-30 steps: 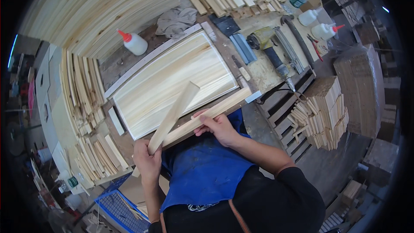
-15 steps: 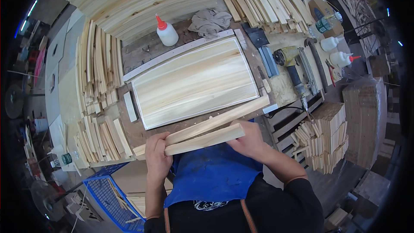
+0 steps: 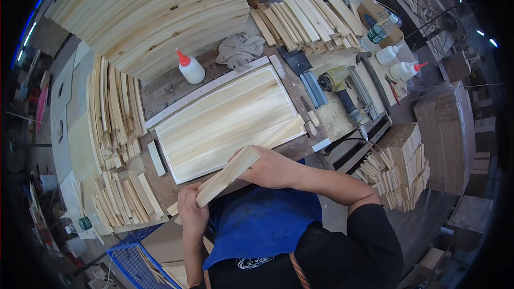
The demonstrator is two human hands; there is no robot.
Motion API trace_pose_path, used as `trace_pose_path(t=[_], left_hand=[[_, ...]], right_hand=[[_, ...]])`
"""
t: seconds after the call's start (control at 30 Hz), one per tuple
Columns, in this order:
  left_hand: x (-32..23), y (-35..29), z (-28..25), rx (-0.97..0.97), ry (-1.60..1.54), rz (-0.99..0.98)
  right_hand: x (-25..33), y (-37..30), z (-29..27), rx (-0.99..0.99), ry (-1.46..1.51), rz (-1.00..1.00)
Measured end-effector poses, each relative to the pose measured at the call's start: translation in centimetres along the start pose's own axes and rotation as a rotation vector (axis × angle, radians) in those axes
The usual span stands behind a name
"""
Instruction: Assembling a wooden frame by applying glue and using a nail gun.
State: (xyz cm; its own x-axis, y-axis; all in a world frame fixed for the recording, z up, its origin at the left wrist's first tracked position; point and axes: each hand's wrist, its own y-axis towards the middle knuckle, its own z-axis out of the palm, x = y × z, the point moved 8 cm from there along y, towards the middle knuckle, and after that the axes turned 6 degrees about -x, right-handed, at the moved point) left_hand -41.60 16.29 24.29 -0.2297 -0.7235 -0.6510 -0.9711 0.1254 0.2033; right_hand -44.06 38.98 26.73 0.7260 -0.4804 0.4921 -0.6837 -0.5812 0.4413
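Two pale wood strips are at my hands in front of the bench. The shorter strip (image 3: 227,176) slants up to the right, its near end pinched by my left hand (image 3: 193,208). My right hand (image 3: 270,168) is closed at its upper end, some fingers hidden behind the wood. Behind it the longer strip (image 3: 286,130) runs the same way, its far end over the right side of the flat wooden panel (image 3: 214,128). That panel, edged with a white line, lies on the bench. Whether my right hand also grips the longer strip is hidden.
A red-capped white glue bottle (image 3: 191,68) and a grey rag (image 3: 241,51) stand behind the panel. Stacked strips (image 3: 115,112) lie left, more strips (image 3: 308,21) at back right. A nail gun (image 3: 342,93) rests on the right, above bundled wood pieces (image 3: 399,168).
My right hand has moved left and up toward the panel. The shorter strip now tilts more steeply, and the longer strip's far end has shifted over the panel. The whole view has shifted slightly.
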Motion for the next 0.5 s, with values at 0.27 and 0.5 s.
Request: trace_pose_path(t=[0.27, 0.5], left_hand=[[0.3, 0.9, -0.3, -0.029, 0.013, -0.042], [-0.8, -0.7, -0.6, -0.049, 0.339, 0.009]], right_hand=[[-3.0, 1.7, 0.2, 0.028, 0.257, 0.089], [-12.7, 6.3, -1.2, -0.223, 0.067, -0.027]])
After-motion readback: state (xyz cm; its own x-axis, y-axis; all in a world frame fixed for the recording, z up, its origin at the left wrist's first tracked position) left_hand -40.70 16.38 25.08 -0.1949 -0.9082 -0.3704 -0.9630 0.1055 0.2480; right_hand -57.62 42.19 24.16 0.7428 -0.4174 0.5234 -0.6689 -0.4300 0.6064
